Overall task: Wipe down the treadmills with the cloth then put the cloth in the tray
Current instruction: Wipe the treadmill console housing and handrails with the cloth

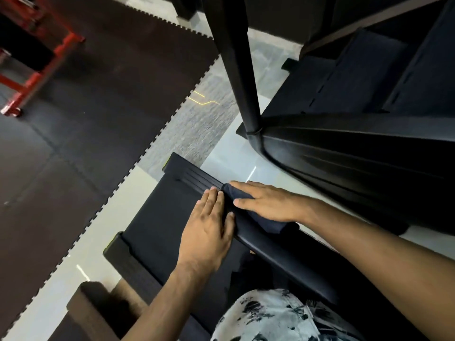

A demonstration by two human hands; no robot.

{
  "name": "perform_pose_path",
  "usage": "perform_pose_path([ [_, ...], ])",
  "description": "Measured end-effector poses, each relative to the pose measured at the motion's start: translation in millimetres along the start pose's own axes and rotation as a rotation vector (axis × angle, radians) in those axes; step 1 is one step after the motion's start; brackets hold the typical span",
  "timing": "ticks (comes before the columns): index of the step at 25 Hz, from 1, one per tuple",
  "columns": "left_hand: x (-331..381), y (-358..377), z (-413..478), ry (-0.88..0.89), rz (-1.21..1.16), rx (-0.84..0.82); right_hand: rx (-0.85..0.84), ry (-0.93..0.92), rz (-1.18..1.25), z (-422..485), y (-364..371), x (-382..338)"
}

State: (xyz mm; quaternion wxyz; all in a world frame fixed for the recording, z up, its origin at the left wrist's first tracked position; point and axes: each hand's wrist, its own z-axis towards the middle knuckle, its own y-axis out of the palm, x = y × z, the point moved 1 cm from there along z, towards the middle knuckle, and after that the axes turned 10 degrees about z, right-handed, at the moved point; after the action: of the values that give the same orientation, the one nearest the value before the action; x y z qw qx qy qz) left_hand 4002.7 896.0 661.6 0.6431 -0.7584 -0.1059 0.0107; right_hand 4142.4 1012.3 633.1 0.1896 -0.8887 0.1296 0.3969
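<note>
A dark cloth [248, 212] lies bunched on the ribbed side rail [197, 178] of the nearer treadmill [157, 217], pinned under the right hand [268, 201]. That hand lies flat, palm down, fingers stretched out and close together, with the cloth showing at the fingertips and again behind the wrist. The left hand [206, 230] rests just beside it on the belt, also flat with fingers together, its fingertips touching the edge of the cloth and the rail; it grips nothing. A second treadmill [357, 153] stands to the right across a strip of pale glossy floor [229, 163], one upright post [242, 77] rising from its base. To the left lies dark interlocking matting [86, 119], with a red metal frame [37, 70] at the far corner. Patterned black-and-white clothing [266, 316] shows at the bottom edge. No brand, label or writing can be read on either machine.
</note>
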Motion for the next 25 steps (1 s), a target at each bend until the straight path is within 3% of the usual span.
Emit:
perform_pose_path([
  [3, -3.4, 0.5, -1.6, 0.022, -0.001, -0.021, 0.100, -0.047, -0.178, -5.2, 15.9, 3.2],
  [7, -5.6, 4.0, 2.6, 0.070, 0.025, -0.047, 0.074, 0.046, 0.172, 17.2, -3.7, 6.1],
  [11, -8.2, 3.7, 8.8, 0.144, 0.050, -0.096, 0.204, 0.032, -0.101, -13.8, 20.4, 3.9],
  [13, -9.6, 3.6, 10.1, 0.169, 0.072, -0.100, 0.189, 0.032, -0.023, -8.7, 10.7, 11.5],
  [15, -9.9, 2.9, 9.1, 0.195, 0.098, -0.101, 0.102, 0.171, 0.127, 2.9, -8.4, 13.4],
  [20, -7.7, 1.2, 8.5, 0.244, 0.112, -0.118, 0.252, 0.061, -0.063, -24.0, 20.1, 17.6],
  [23, -3.4, 1.1, 6.9, 0.301, 0.148, -0.124, 0.144, 0.289, 0.052, -16.5, -7.8, 26.8],
  [25, -1.6, 0.1, 8.5, 0.324, 0.157, -0.131, 0.181, 0.228, -0.025, -29.8, 10.4, 21.9],
])
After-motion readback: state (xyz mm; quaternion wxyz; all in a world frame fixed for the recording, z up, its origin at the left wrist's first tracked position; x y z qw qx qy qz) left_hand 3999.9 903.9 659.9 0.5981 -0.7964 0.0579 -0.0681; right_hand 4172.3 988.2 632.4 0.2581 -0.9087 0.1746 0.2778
